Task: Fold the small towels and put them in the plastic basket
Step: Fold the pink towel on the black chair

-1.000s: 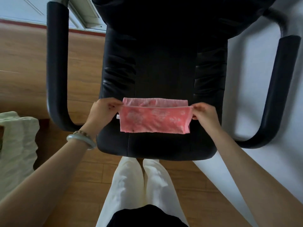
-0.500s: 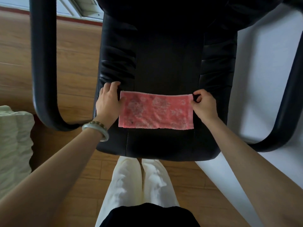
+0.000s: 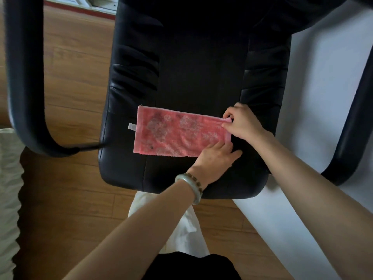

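A pink patterned towel [image 3: 177, 133], folded in half lengthwise, lies flat on the black chair seat [image 3: 187, 81]. A small white tag sticks out at its left end. My right hand [image 3: 241, 121] pinches the towel's far right corner between thumb and fingers. My left hand [image 3: 217, 158], with a pale bangle on the wrist, has crossed over and rests flat on the towel's near right corner, fingers extended. The plastic basket is not in view.
The chair's left armrest [image 3: 26, 81] and right armrest [image 3: 359, 118] curve along both sides of the seat. A pale crumpled cloth [image 3: 8, 195] lies at the left edge. Wooden floor is to the left, a white surface [image 3: 314, 98] to the right.
The towel was folded in half away from me and laid flat. My left hand let go of the left end and moved across to the right end, beside my right hand.
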A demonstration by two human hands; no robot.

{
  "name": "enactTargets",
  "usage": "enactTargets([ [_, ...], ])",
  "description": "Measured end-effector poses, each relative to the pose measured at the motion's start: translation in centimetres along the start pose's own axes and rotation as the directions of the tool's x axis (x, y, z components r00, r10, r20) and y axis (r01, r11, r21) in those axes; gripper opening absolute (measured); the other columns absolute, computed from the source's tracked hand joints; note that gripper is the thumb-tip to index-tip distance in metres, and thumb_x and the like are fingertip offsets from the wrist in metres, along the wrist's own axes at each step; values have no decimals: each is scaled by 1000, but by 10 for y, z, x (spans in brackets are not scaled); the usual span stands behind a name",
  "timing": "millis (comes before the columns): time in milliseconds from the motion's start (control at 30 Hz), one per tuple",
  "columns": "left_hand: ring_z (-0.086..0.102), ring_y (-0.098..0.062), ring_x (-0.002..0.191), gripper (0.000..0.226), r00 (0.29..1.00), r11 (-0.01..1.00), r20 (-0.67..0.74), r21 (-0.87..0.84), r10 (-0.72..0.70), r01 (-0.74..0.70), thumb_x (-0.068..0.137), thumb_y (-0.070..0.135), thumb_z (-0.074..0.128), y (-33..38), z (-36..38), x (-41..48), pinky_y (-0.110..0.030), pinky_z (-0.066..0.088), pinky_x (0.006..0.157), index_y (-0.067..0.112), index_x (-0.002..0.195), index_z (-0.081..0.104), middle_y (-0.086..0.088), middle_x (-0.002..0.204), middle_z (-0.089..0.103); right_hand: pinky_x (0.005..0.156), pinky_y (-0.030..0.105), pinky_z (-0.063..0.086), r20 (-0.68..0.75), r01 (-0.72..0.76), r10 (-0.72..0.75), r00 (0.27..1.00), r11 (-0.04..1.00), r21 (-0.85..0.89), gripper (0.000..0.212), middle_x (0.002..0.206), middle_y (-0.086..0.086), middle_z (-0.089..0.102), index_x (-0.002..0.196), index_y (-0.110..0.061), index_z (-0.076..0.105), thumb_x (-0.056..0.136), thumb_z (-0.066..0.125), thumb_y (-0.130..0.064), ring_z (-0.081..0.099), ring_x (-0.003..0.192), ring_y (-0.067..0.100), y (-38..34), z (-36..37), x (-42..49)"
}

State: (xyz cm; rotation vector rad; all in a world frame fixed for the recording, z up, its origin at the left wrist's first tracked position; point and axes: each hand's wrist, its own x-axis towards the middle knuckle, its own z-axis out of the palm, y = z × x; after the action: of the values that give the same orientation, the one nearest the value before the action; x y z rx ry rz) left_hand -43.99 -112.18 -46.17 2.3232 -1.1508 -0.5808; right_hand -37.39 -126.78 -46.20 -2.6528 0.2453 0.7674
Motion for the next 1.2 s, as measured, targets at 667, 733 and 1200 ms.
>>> enactTargets([
  [667,64,-4,77,6,623,589,-224,-656,-749,472,88,14,66,-1,-53,-69,-14,52,70,13,89,61,8,83,65,68,35,60,221,-197,61,973,716,669,20,88,12,69,97,-12,61,80,70,-6,71,78,18,-73,-43,4],
  [733,64,1,76,8,509,456,-171,-728,-844,511,86,14,68,-10,-66,-84,-12,52,70,17,88,60,13,81,66,69,38,60,219,-176,36,975,729,661,18,86,12,70,93,-14,61,79,71,-6,71,78,19,-95,-37,10],
  [1200,68,-13,77,14,171,96,5,-811,-985,577,82,20,72,-80,-77,-139,-37,59,75,24,79,59,4,80,67,61,29,60,195,-108,-4,981,821,560,11,91,6,63,86,-13,62,79,68,-9,67,79,17,-196,22,40],
])
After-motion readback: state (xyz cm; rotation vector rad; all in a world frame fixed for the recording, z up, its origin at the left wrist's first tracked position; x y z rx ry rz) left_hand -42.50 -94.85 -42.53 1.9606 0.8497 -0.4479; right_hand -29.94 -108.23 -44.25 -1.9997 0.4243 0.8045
